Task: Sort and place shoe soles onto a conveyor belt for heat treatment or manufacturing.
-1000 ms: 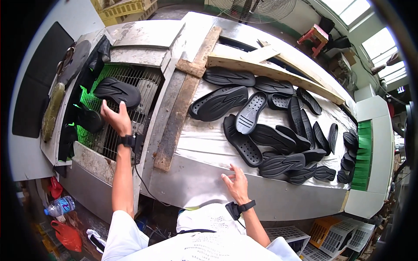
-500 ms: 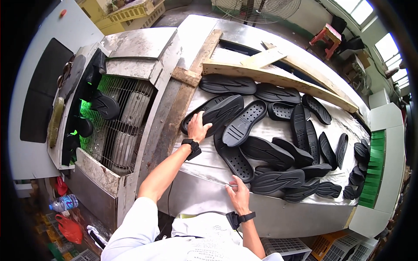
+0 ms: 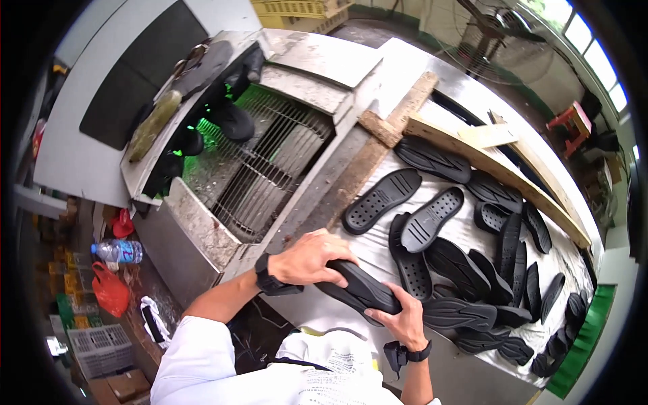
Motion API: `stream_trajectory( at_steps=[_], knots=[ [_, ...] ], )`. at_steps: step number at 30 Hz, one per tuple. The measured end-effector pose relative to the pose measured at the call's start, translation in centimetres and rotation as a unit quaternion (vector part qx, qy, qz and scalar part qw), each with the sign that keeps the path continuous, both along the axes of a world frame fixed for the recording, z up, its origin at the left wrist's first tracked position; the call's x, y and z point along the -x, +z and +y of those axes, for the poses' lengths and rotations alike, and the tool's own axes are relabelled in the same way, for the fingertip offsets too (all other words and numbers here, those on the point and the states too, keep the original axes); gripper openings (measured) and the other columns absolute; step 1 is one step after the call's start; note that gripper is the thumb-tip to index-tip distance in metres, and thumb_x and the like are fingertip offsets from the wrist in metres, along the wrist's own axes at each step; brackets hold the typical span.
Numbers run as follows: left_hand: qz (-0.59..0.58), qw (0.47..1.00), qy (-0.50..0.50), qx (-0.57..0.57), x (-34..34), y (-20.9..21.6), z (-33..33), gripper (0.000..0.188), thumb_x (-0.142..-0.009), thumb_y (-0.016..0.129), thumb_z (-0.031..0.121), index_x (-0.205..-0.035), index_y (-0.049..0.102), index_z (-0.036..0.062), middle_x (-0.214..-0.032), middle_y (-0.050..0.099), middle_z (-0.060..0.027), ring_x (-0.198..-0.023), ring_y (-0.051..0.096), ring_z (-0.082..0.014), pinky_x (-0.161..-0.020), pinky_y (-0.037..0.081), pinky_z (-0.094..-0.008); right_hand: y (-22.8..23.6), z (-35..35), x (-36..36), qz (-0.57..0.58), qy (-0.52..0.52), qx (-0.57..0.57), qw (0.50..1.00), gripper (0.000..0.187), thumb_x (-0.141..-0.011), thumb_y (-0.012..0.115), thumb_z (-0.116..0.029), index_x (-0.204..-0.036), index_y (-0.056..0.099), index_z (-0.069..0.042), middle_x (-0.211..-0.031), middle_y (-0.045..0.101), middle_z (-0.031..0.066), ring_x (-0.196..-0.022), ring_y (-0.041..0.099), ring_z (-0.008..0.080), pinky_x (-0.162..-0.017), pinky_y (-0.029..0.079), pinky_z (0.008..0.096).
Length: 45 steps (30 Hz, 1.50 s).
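Bright daylight from windows (image 3: pixel 597 54), fisheye-bent edges

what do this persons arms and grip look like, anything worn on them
The left grip and right grip are ungloved. A chunky black wristband circles the left wrist; the right has a black strap with a dark boxy unit. The left sleeve is short and white.

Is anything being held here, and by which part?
Yes: a black shoe sole, gripped near its two ends, the left hand at one and the right hand at the other.
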<state>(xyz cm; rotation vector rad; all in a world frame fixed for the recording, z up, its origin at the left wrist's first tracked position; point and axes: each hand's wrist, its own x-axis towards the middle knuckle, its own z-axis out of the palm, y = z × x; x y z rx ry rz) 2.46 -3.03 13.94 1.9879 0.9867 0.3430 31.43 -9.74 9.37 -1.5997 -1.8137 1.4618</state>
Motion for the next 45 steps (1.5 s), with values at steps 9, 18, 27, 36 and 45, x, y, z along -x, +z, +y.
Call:
stream_trajectory(
  at_steps=[9, 18, 27, 36, 45],
  knots=[
    [-0.355, 0.833, 0.415, 0.093, -1.3, -9.7, -10.3, 0.07, -0.097, 0.071, 0.021, -0.151, 0.031, 0.0007, -0.139, 0.051, -0.0119, -0.124, 0.051, -0.0176, -0.107, 0.042, -0.0351, -1.9, 2.6, 13.4, 0.174, -0.122, 0.036, 0.977, 0.034, -0.096, 0.069, -0.02, -0.118, 0.067, 0.005, -0.099, 0.07, 0.0036, -0.09, 0.061, 0.0085, -0.078, 0.05, 0.0246],
    [0.029, 0.68, 0.703, -0.209, 21.7, -14.6, 0.2, 0.065, -0.096, 0.067, 0.021, -0.146, 0.038, -0.0077, -0.139, 0.049, -0.0267, -0.133, 0.045, -0.0384, -0.116, 0.032, -0.0445, -7.6, -0.3, 12.0, 0.004, -0.079, -0.037, 0.996, 0.042, -0.09, 0.076, -0.026, -0.123, 0.066, -0.002, -0.103, 0.071, 0.012, -0.077, 0.07, 0.0198, -0.072, 0.056, 0.0334],
    [-0.024, 0.902, 0.385, -0.193, -2.7, -17.2, 3.6, 0.084, -0.076, 0.081, 0.013, -0.148, 0.039, 0.0049, -0.149, 0.036, -0.0243, -0.144, 0.03, -0.0415, -0.12, 0.026, -0.05, -10.1, -5.0, 3.4, -0.089, -0.126, 0.017, 0.988, 0.04, -0.089, 0.075, -0.027, -0.118, 0.068, 0.0, -0.097, 0.075, 0.014, -0.081, 0.073, 0.0234, -0.074, 0.056, 0.0346],
    [0.19, 0.913, 0.331, -0.146, -8.8, -22.8, 5.9, 0.081, -0.069, 0.08, 0.019, -0.143, 0.048, 0.0119, -0.142, 0.041, -0.0182, -0.128, 0.036, -0.0426, -0.105, 0.033, -0.0547, -10.8, -4.7, 0.9, -0.058, -0.204, 0.038, 0.977, 0.038, -0.089, 0.076, -0.023, -0.118, 0.068, -0.001, -0.093, 0.075, 0.0129, -0.079, 0.072, 0.0197, -0.074, 0.057, 0.0323],
    [-0.441, 0.774, 0.388, 0.238, -6.0, -11.2, -5.6, 0.059, -0.096, 0.062, 0.032, -0.14, 0.046, -0.0043, -0.123, 0.059, -0.0102, -0.112, 0.055, -0.0152, -0.1, 0.045, -0.0301, -7.2, 0.3, 6.7, 0.38, -0.185, 0.286, 0.86, 0.05, -0.105, 0.055, -0.028, -0.146, 0.042, -0.001, -0.134, 0.059, 0.0148, -0.108, 0.067, 0.0229, -0.08, 0.062, 0.0362]
  ],
)
